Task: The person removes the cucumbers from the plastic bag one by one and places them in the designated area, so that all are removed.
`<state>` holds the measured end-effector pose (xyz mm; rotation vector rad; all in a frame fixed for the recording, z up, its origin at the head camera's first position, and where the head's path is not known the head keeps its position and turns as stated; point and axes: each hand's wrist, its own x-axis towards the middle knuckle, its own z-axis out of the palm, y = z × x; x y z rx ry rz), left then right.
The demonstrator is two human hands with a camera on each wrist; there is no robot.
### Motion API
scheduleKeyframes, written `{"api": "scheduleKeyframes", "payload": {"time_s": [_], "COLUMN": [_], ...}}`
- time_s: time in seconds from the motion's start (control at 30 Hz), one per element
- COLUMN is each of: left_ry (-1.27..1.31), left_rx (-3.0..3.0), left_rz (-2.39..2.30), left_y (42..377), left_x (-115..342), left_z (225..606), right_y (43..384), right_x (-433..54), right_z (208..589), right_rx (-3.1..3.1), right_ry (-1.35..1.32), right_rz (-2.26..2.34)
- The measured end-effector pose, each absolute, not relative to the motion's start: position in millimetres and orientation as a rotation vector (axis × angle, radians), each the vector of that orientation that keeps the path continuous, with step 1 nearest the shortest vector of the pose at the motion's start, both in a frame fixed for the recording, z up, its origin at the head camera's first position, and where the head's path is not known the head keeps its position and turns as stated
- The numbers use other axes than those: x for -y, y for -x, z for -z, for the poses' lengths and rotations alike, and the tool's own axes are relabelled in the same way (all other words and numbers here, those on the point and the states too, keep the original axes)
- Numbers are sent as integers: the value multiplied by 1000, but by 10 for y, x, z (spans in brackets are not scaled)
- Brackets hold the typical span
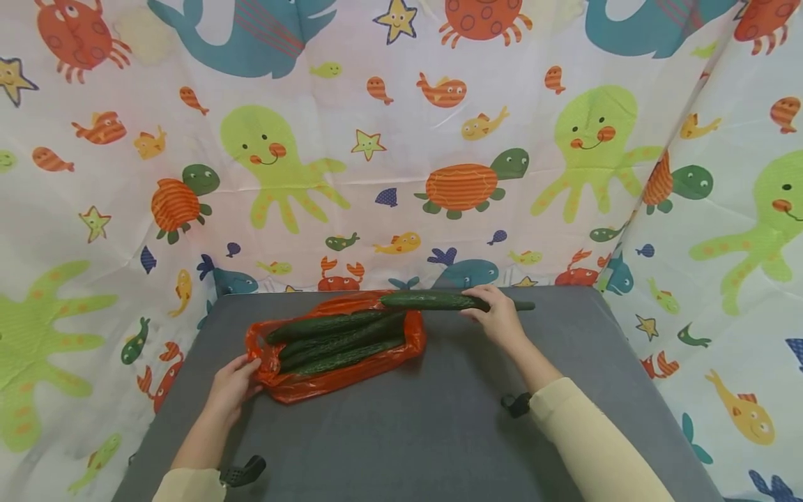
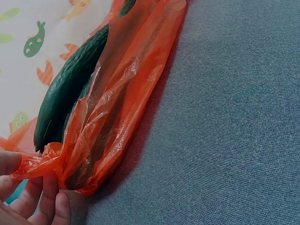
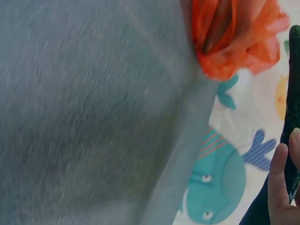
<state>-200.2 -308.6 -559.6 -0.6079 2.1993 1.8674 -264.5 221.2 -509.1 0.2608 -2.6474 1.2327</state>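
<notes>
A long dark green cucumber is gripped by my right hand, which holds it crosswise near the table's back edge. In the right wrist view, fingers and thumb close round the same cucumber at the right border. An orange-red plastic bag lies spread on the table, with several more cucumbers side by side in its opening. At the bag's left end my left hand pinches the gathered plastic; the left wrist view shows the bag's edge between thumb and fingers.
A grey cloth-covered table lies under everything. White curtains printed with sea animals hang behind and at both sides, close to the table's back edge. Black straps sit by both wrists.
</notes>
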Motion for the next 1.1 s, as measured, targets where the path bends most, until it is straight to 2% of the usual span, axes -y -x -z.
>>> {"api": "scheduleKeyframes", "payload": {"time_s": [0.6,1.1], "left_ry": [609,643], "left_rx": [-2207,-2202], "left_rz": [-1865,-1890], "left_y": [1969,1950], "left_x": [3072,3113], "left_z": [5557,5605], "right_y": [2855,3079], "right_x": [-2912,-3251], "right_z": [5360,5577], "right_rx": [2662,2758], "right_ry": [-293,-377], "right_rz": [-1190,-1073]}}
